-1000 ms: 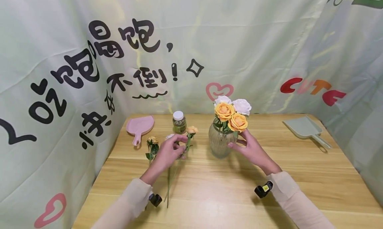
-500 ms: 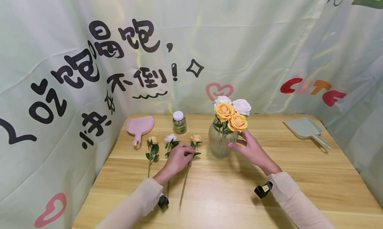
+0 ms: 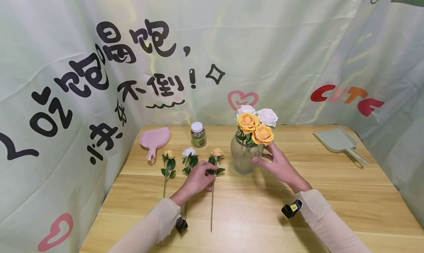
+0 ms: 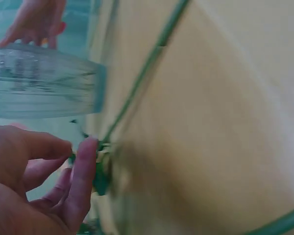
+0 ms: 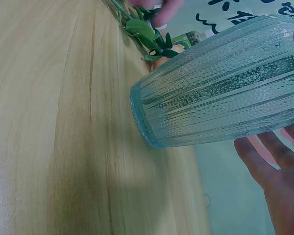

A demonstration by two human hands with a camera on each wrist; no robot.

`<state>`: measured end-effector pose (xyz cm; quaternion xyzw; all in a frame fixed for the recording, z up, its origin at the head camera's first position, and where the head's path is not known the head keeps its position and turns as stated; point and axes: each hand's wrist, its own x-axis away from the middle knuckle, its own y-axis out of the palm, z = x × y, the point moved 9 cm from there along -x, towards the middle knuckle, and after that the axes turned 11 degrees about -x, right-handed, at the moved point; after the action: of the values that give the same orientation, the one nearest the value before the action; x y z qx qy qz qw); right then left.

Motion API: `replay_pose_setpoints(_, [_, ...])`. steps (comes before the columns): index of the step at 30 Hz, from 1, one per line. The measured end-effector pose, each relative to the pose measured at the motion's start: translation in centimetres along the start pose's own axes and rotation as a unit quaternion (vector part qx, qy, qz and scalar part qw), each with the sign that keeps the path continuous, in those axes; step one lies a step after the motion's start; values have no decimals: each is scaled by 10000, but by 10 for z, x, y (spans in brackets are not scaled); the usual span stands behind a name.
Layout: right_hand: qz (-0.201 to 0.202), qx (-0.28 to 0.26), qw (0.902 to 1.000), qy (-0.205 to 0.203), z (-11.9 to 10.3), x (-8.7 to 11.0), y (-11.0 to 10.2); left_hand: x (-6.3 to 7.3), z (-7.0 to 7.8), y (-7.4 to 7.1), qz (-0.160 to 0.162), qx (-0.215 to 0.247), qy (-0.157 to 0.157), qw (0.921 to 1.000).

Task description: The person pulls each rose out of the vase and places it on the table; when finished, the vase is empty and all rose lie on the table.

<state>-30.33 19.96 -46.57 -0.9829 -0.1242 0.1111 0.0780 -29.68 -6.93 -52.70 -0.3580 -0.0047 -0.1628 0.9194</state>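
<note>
My left hand is at an artificial rose with a peach bloom, lying on the table with its stem toward me. Thumb and finger pinch it around its leaves, where a bit of green shows at the fingertips in the left wrist view. My right hand holds the right side of a ribbed clear glass vase, thumb in front and fingers behind. The vase stands upright with two orange roses and two white roses in it. Left of my left hand lie a white rose and a yellowish rose.
A white-lidded jar stands behind the loose roses. At the back left lies a pink dustpan, and a grey-green dustpan is at the back right. Printed curtains hang behind the wooden table.
My left hand has lowered the peach rose onto the table, right of the white one. Its stem has since swung from slanting to nearly straight toward me. The right hand stays on the vase.
</note>
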Motion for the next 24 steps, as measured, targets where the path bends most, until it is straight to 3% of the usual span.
replay_pose_setpoints(3, [-2, -5, 10000, 16, -1, 0, 0, 0, 12, -16, 368, -93, 195, 9991])
replay_pose_setpoints(6, [15, -43, 10000, 30, -1, 0, 0, -5, 31, -32, 728, -106, 608, 9954])
replay_pose_setpoints(9, [9, -47, 10000, 54, -1, 0, 0, -13, 55, -38, 677, 316, 1154, 9905])
replay_pose_setpoints(12, [9, 17, 10000, 63, 0, 0, 0, -22, 80, -36, 373, 776, 1638, 9827])
replay_pose_setpoints(14, [20, 32, 10000, 70, 0, 1, 0, -27, 94, -32, 239, 818, 1836, 9793])
replay_pose_setpoints(18, [40, 19, 10000, 58, 1, 0, 0, -37, 107, -21, 88, 800, 1853, 9794])
replay_pose_setpoints(24, [56, 46, 10000, 51, 1, 1, 1, -42, 107, -14, 53, 691, 1732, 9824])
